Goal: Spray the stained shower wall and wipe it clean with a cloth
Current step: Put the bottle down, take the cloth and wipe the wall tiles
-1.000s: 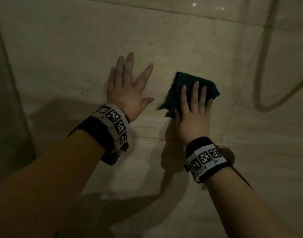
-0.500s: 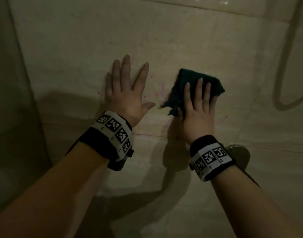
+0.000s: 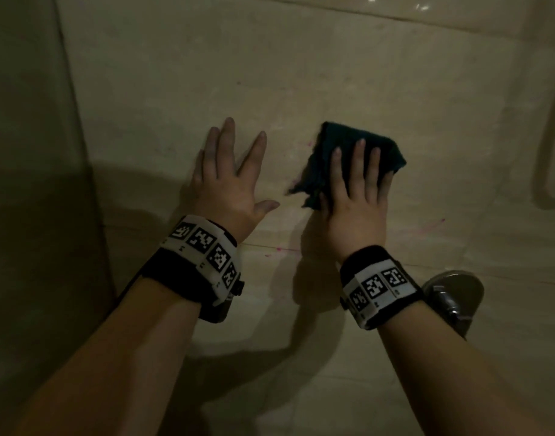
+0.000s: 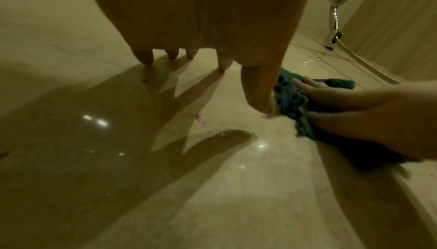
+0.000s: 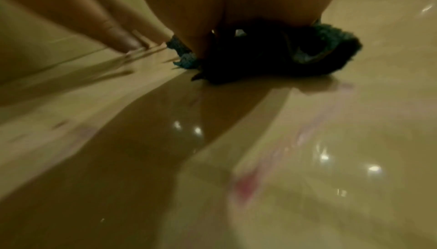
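A folded dark teal cloth [image 3: 336,143] [image 4: 292,101] [image 5: 340,41] lies flat against the beige tiled shower wall [image 3: 301,73]. My right hand [image 3: 358,190] [image 4: 354,111] presses it to the wall with straight fingers. My left hand [image 3: 229,180] [image 4: 201,28] rests flat on the wall just left of the cloth, fingers spread. Faint pink stains [image 3: 427,226] [image 4: 199,120] [image 5: 246,185] mark the tile below and beside the cloth. No spray bottle is in view.
A round metal shower valve [image 3: 455,294] juts from the wall just right of my right wrist. A shower hose [image 3: 543,171] hangs in a loop at the right. A handheld shower head [image 4: 337,0] sits in its holder. The wall corner [image 3: 72,121] runs down the left.
My right hand has slid the cloth to the right across the tile, uncovering pink smears. My left hand has stayed flat on the wall.
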